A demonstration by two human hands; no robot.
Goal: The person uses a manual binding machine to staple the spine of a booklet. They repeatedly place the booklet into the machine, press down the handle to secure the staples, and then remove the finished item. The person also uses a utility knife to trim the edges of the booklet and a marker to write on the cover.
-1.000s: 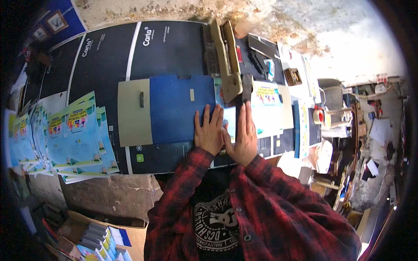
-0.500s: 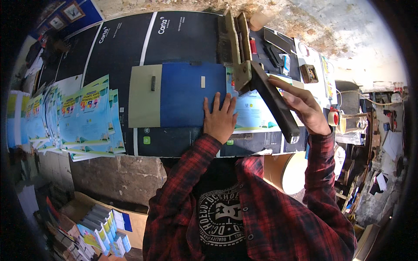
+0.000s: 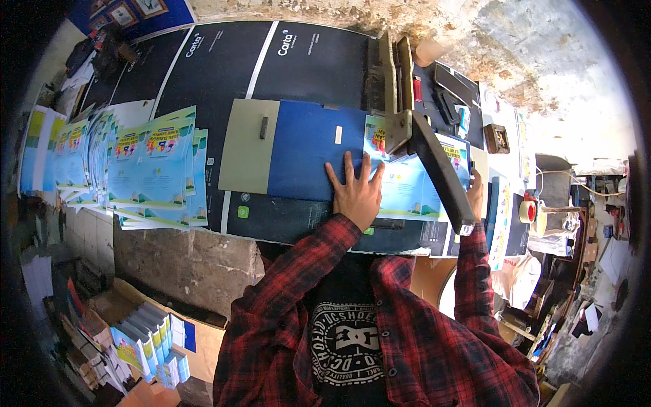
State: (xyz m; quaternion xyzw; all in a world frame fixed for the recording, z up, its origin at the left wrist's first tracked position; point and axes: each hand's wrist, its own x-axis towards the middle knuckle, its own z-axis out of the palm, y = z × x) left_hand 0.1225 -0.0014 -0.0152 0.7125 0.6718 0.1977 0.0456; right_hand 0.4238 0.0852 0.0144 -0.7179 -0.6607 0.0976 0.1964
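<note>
My left hand [image 3: 357,193] lies flat with fingers spread, across the right part of a blue board [image 3: 302,152] and the left edge of a light-blue printed sheet [image 3: 401,190]. The sheet lies under the raised black lever arm [image 3: 444,176] of a paper cutter, whose metal pivot [image 3: 400,129] stands just above it. Beyond the lever, my right hand [image 3: 477,197] is closed at the sheet's right edge; some of its fingers are hidden. A grey-green strip [image 3: 248,149] with a small dark bar on it adjoins the blue board's left side.
Fanned printed sheets [image 3: 152,163] lie at the table's left. A phone [image 3: 454,83], a small wooden block [image 3: 497,139] and a tape roll [image 3: 527,211] are on the right. Below left, a cardboard box [image 3: 203,346] stands beside bundled booklets [image 3: 139,339].
My right hand has left the lever arm and come down to the sheet's right edge. My left hand remains spread on the board and sheet. The whole view has shifted.
</note>
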